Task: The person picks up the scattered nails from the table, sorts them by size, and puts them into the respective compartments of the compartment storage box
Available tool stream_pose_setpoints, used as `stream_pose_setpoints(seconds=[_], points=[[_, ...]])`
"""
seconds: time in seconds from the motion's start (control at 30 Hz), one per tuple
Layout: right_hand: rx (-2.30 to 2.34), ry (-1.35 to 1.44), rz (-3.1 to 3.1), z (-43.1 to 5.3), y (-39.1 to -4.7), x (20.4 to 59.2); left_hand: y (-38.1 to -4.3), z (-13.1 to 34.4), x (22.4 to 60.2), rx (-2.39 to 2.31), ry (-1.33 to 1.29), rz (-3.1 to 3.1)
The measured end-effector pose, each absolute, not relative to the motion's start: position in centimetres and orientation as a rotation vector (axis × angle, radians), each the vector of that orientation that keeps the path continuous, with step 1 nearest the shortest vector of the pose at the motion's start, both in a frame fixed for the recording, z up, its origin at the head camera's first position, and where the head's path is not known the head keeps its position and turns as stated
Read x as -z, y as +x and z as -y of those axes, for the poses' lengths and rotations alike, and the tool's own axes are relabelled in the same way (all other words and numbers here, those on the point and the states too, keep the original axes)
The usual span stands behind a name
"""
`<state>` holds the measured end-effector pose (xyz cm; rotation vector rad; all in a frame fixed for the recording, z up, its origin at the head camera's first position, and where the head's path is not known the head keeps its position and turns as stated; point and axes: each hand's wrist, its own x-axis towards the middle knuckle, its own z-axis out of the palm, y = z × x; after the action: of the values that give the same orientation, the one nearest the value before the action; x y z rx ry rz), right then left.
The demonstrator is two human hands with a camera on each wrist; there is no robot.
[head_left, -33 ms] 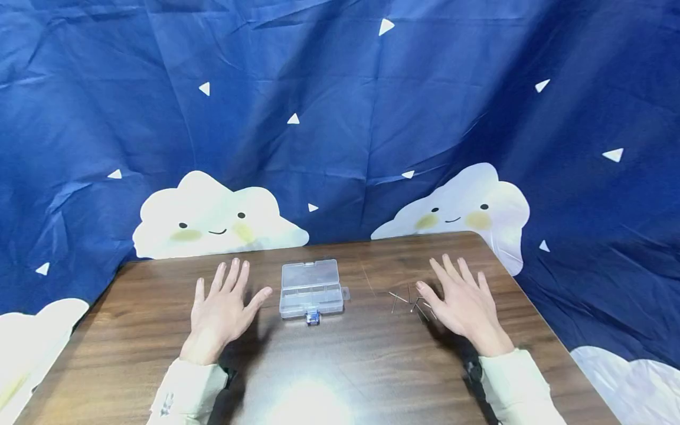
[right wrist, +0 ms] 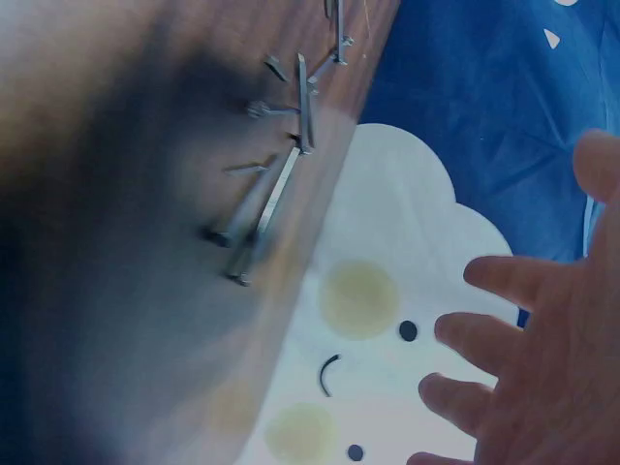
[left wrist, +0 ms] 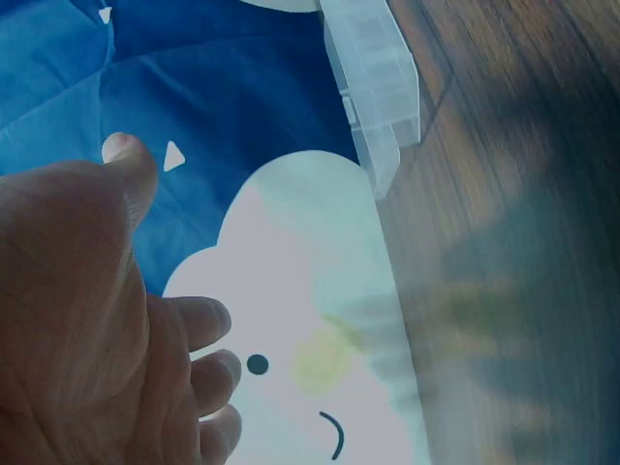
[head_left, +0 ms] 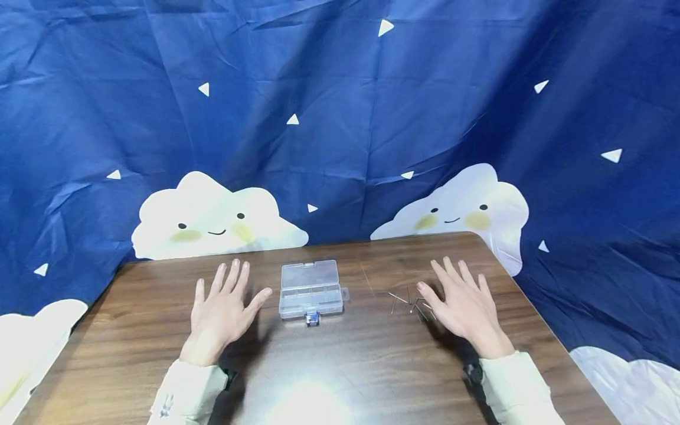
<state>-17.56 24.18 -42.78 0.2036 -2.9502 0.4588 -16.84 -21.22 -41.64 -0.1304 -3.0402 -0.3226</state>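
My left hand point(head_left: 220, 319) is held palm down over the left part of the table, fingers straight and spread, with nothing in it. To its right stands a small clear plastic compartment box point(head_left: 310, 307), its lid point(head_left: 310, 274) raised toward the back. A blue piece point(head_left: 312, 319) sits at the box's front edge. Several thin metal nails point(head_left: 398, 298) lie loose and crossed right of the box. Just right of them is my right hand point(head_left: 466, 313), spread flat and holding nothing. The right wrist view shows the nails point(right wrist: 278, 199) more closely, some with their heads visible.
The wooden table point(head_left: 366, 354) has a bright glare spot near its front middle. Behind it hangs a blue cloth point(head_left: 340, 141) with white triangles and smiling clouds. A dark band point(head_left: 471, 373) shows at the right wrist, below a pale sleeve point(head_left: 517, 386).
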Motion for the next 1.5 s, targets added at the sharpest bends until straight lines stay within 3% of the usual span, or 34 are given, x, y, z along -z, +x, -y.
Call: stream_pose_setpoints(seconds=[0.33,0.63,0.97,1.5], points=[[-0.571,0.152,2.789,-25.5,-17.4,42.3,-17.9,20.5,41.7,0.466,-0.182,2.994],[-0.762,0.09,2.842,-26.8,-17.2,42.4,-19.5,19.2,44.5,1.305,-0.044,2.816],[-0.943,0.019,2.827,-27.6,-16.4,43.3,-20.6,17.6,46.4,1.822,-0.002,2.609],[-0.981,-0.028,2.868,-27.8,-16.5,44.9,-21.0,17.1,48.2,1.748,0.071,2.641]])
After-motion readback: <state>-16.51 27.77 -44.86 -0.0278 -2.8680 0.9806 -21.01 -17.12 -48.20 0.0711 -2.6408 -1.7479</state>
